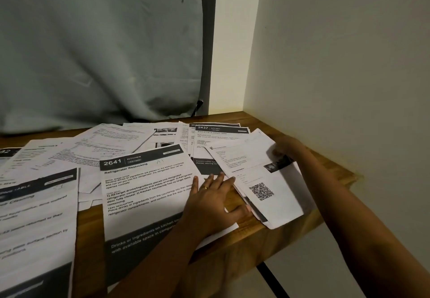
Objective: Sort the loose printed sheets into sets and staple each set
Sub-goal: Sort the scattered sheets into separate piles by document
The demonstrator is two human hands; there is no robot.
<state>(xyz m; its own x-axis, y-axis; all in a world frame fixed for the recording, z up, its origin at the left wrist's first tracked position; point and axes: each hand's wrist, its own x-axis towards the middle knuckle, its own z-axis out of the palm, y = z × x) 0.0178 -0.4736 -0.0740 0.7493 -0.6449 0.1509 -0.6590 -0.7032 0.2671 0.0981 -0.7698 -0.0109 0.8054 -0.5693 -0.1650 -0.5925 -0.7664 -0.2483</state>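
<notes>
Two hands sorting printed sheets on a wooden bench (89,239).

The hands are apart. The left hand (209,204) lies flat with fingers spread, palm down on a sheet headed "2641 Kitchen, Refrigerator Restocking" (144,193), and its thumb touches the near edge of a small set of sheets with a QR code (267,193). That set lies at the bench's right end, tilted, with one corner past the front edge. The right hand (283,151) has its fingers curled over the set's far corner (this part is blurred, so the exact grip is unclear). Just behind lies a sheet headed "2437 Kitchen" (216,135). More loose sheets (69,158) overlap across the left of the bench. A grey curtain (93,41) hangs behind, beside a pale wall (337,53).
</notes>
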